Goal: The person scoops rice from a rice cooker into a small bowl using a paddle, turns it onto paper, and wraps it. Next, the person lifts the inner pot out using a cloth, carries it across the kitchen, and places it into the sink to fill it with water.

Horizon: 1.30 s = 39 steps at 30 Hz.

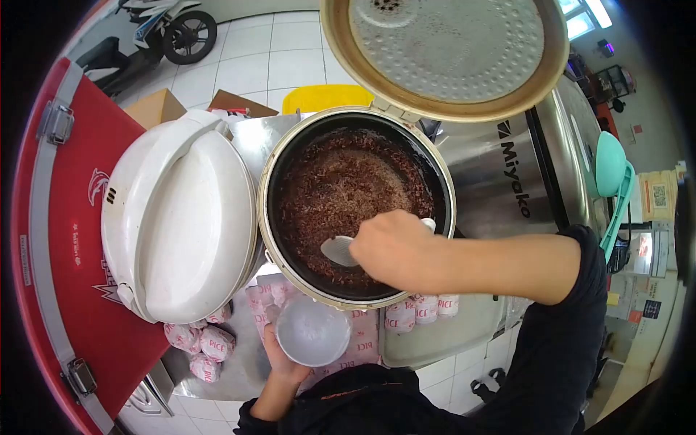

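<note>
My right hand [397,245] is closed around the handle of a rice paddle [338,251]. The pale blade of the paddle rests on the reddish-brown rice [341,181] inside a large rice cooker [265,210]. In my left hand [284,362] is a translucent whitish bowl [314,332], held in front of the cooker's near rim. I cannot see anything in the bowl. Below it lie printed wrapping papers [367,341] with pink "RICE" lettering.
The cooker's lid [449,51] stands open at the back. A white closed cooker [199,225] and wrapped rice packets [216,343] are at left, beside a red cooler lid [80,181]. More packets [426,309] lie on a tray [428,348]. A steel Miyako appliance [493,174] stands right.
</note>
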Each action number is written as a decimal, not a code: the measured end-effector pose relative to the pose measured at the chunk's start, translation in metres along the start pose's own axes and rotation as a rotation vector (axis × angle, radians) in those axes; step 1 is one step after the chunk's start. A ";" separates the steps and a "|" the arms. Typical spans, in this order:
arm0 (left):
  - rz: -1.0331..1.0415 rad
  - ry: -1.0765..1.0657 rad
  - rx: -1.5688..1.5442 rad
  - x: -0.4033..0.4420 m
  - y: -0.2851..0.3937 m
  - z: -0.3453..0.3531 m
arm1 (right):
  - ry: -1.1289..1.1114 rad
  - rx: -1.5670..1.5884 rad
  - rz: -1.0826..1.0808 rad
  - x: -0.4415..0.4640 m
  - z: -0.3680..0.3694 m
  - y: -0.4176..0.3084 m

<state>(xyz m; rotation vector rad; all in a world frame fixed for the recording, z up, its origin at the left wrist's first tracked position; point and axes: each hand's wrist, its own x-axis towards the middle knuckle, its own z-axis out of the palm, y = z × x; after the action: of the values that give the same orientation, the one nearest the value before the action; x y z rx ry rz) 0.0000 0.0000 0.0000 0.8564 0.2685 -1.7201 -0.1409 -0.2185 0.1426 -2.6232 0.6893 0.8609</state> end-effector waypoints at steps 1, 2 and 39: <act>-0.006 -0.009 -0.008 -0.001 0.003 -0.002 | 0.081 0.075 0.008 0.003 0.000 0.006; -0.013 -0.016 -0.018 -0.001 0.007 -0.005 | 0.159 0.151 0.015 0.006 -0.002 0.011; -0.016 -0.025 -0.085 -0.022 0.009 -0.014 | 0.236 -0.250 0.005 -0.003 -0.004 -0.009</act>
<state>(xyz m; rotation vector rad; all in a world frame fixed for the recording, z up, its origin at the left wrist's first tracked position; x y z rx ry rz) 0.0156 0.0210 0.0067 0.7723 0.3300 -1.7207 -0.1361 -0.2114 0.1485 -2.9828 0.6845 0.6832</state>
